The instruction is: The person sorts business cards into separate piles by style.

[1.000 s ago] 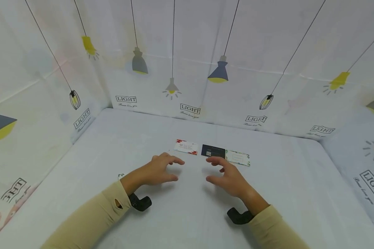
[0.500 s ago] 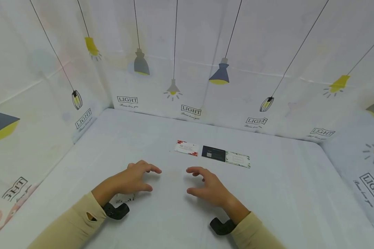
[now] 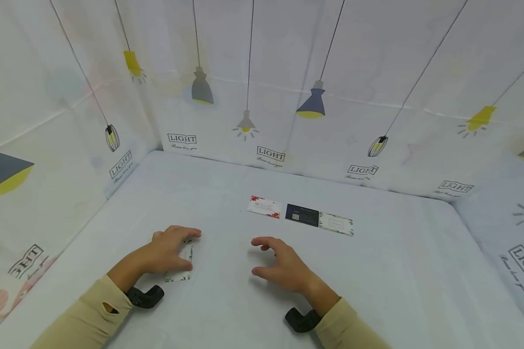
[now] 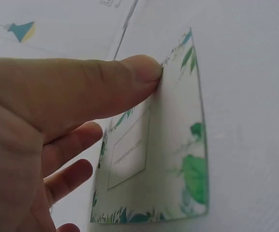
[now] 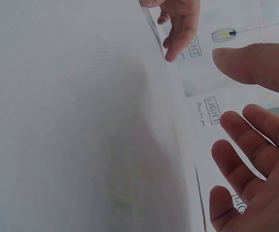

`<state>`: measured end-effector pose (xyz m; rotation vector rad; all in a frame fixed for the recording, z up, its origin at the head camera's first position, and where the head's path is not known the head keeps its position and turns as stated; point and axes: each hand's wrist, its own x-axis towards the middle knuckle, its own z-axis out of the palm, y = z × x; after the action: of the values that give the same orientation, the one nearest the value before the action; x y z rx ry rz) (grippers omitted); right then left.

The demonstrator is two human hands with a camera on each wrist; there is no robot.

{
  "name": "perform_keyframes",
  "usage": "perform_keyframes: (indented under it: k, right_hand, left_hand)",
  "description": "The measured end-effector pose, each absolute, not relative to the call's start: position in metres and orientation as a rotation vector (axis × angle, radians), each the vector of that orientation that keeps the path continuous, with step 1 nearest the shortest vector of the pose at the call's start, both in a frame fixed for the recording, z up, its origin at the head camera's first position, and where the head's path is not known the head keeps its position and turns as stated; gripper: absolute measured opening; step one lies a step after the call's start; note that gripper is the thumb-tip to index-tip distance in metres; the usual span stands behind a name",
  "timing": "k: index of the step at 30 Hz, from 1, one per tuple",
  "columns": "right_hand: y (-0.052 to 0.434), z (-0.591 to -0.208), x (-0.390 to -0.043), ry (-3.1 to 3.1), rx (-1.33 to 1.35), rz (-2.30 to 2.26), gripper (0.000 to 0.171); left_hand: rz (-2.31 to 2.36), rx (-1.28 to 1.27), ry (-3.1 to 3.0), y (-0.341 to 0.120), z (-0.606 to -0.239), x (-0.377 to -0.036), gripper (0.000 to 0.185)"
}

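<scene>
A white card with a green leaf border (image 4: 173, 159) lies on the white table at the left. My left hand (image 3: 168, 252) is over it, thumb and fingers spread apart; in the left wrist view the thumb tip overlaps the card's face. The hand hides much of the card in the head view. My right hand (image 3: 284, 266) holds nothing and is held over the middle of the table, its fingers loosely bent and the thumb apart from them.
Farther back lies a row of cards: a white one with red flowers (image 3: 264, 207), a dark one with a small square code (image 3: 302, 214), and a white leaf-bordered one (image 3: 336, 224). White cloth walls (image 3: 227, 160) with printed lamps close off the table's back and sides.
Both hands have moved left and toward the person, away from the row of cards. The left hand has come over the leaf-bordered card at the left. The cards lie where they were.
</scene>
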<state>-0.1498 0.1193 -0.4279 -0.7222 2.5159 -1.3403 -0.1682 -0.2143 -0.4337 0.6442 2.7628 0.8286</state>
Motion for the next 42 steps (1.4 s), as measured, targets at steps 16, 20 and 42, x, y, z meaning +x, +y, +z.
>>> perform_keyframes:
  k: [16, 20, 42]
  right_hand:
    - [0.101, -0.430, -0.147, 2.518, -0.720, -1.258, 0.053]
    - [0.097, -0.430, -0.145, 2.549, -0.716, -1.185, 0.052]
    - [0.069, -0.432, -0.136, 2.793, -0.829, -0.556, 0.080]
  left_hand:
    - [0.883, 0.556, 2.877, -0.191, -0.445, -0.168, 0.060]
    - [0.905, 0.514, 2.910, -0.182, -0.444, -0.165, 0.060]
    - [0.945, 0.403, 2.911, -0.158, -0.441, -0.154, 0.047]
